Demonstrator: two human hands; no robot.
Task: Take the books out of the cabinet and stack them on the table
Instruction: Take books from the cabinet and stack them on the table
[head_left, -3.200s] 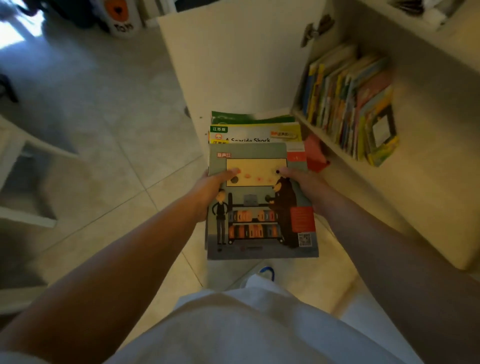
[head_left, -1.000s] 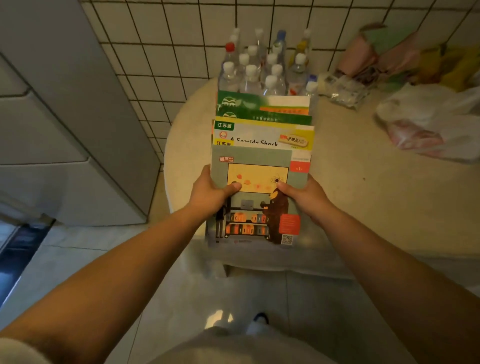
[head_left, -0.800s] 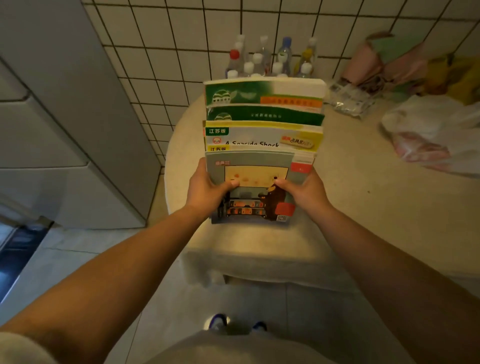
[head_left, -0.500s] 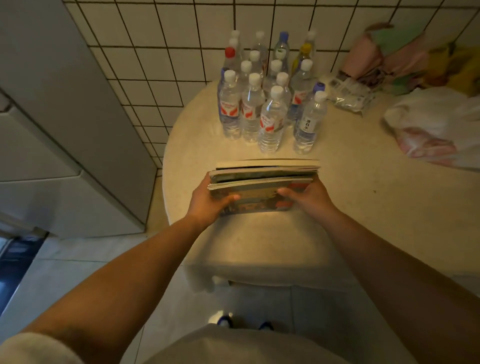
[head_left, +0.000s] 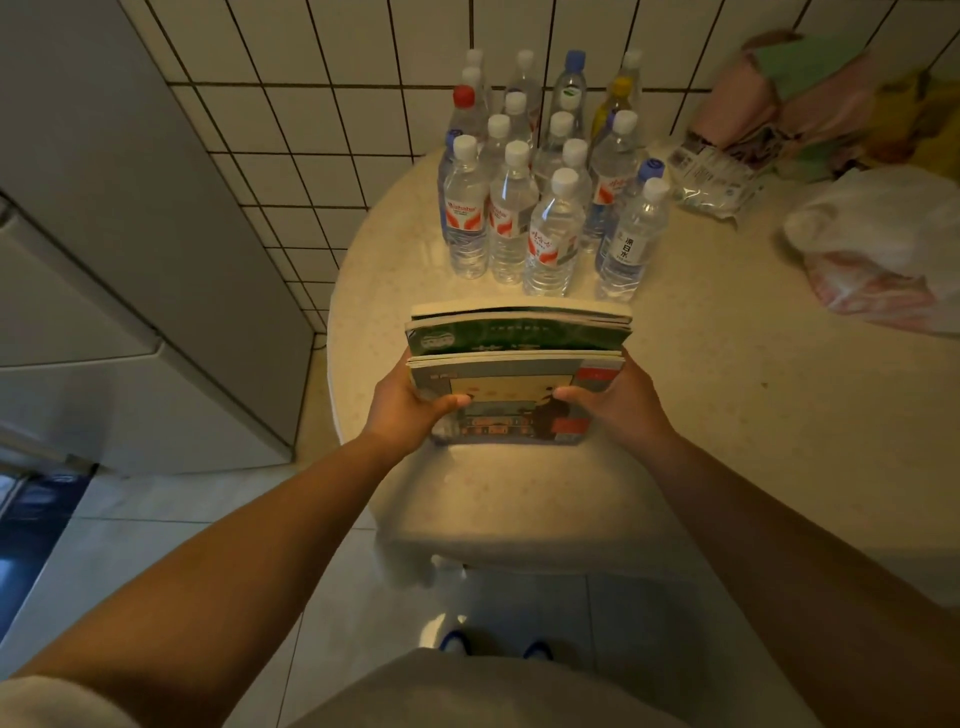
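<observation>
A stack of several thin books (head_left: 519, 358) lies nearly flat, low over the near left part of the round cream table (head_left: 727, 415). Its top cover is grey with a bear picture, and green covers show behind that. My left hand (head_left: 410, 405) grips the stack's left side with the thumb on the top cover. My right hand (head_left: 613, 402) grips the right side the same way. I cannot tell whether the stack touches the tabletop. The cabinet is out of view.
Several clear water bottles (head_left: 545, 187) stand in a cluster just behind the books. Plastic bags (head_left: 883, 244) and cloth bundles (head_left: 810, 98) fill the table's right and back. A grey fridge (head_left: 104, 260) stands to the left, with a tiled wall (head_left: 363, 104) behind.
I turned from the cabinet to the table with the books. In the last second the stack went from upright to nearly flat and sank toward the tabletop. Both hands kept their hold.
</observation>
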